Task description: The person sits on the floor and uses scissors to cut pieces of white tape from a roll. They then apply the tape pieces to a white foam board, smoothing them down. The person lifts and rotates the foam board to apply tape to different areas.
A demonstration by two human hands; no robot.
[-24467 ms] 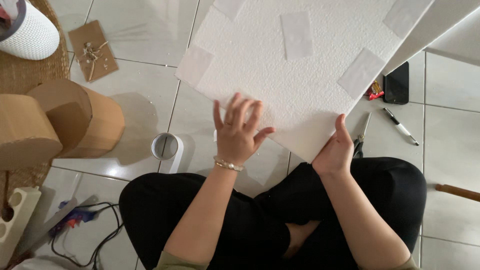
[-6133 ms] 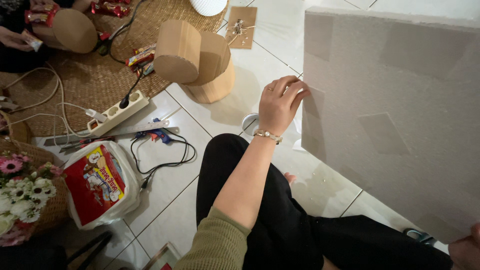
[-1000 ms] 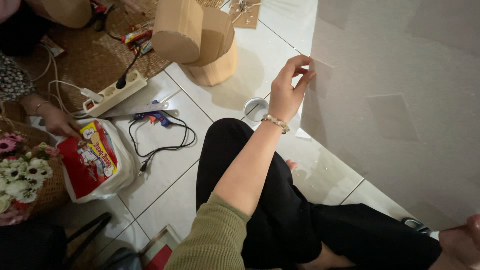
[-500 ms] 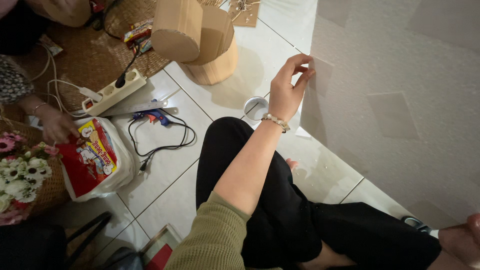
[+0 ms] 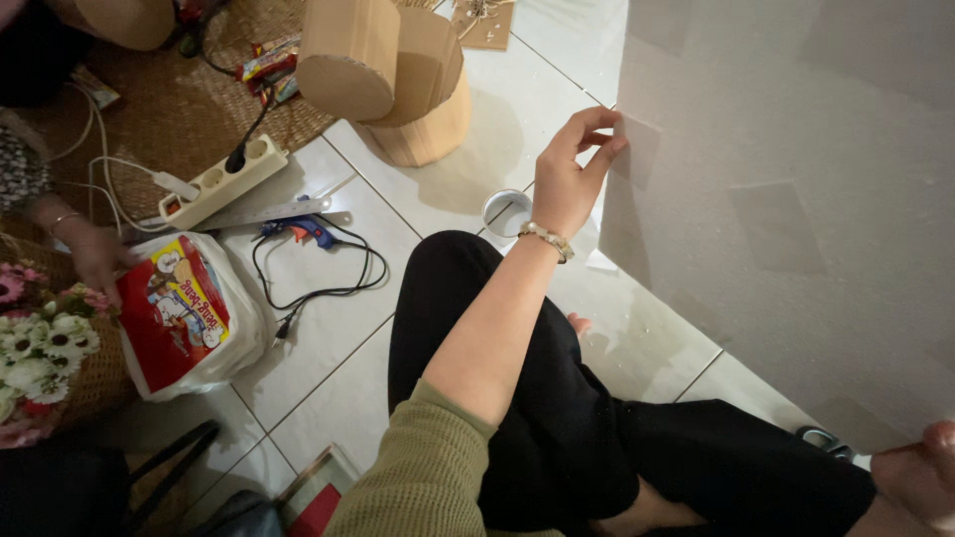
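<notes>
Foam board (image 5: 796, 199) upright, left hand (image 5: 572, 174) fingers (image 5: 597, 159) pinching its edge, right hand (image 5: 920, 472) grip unclear

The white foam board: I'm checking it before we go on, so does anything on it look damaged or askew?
Nothing stands out. The white foam board stands tilted, its edge pinched by the left hand; its taped patches look flat.

— Where does the single view sit?

— On the seated person's head, looking steeply down and leftward at the tiled floor, close over the left hand (image 5: 569, 184).

— What lies about its fingers (image 5: 595, 162)?

— The big white foam board (image 5: 796, 189) touches the fingertips; the tan cardboard cylinders (image 5: 393, 75) stand well beyond them.
</notes>
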